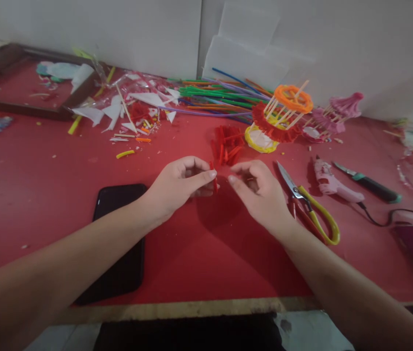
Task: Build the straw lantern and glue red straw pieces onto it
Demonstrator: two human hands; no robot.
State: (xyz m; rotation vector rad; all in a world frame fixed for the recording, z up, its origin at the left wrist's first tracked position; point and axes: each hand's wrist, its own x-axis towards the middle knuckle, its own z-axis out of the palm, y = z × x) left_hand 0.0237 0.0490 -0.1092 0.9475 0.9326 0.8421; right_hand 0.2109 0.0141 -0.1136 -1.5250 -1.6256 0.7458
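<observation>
Between the thumb and fingers of my left hand [182,183] is a short red piece of pipe cleaner [214,176], held roughly upright. Just to the right, my right hand [259,190] has its fingers curled, with a small gap between thumb and index tip. I see nothing held in it. Beyond both hands lies a pile of bent red pipe cleaner pieces [228,145]. Behind it to the right stands a small tiered model [277,119] of orange, red and yellow rings joined by wooden sticks.
Scissors [301,200], a pink glue gun [332,183] and a utility knife [370,184] lie at right. A black phone [118,243] is under my left forearm. Long coloured pipe cleaners [221,95], scraps [136,112] and a pink model [334,114] sit along the back. A wooden frame [19,109] lies far left.
</observation>
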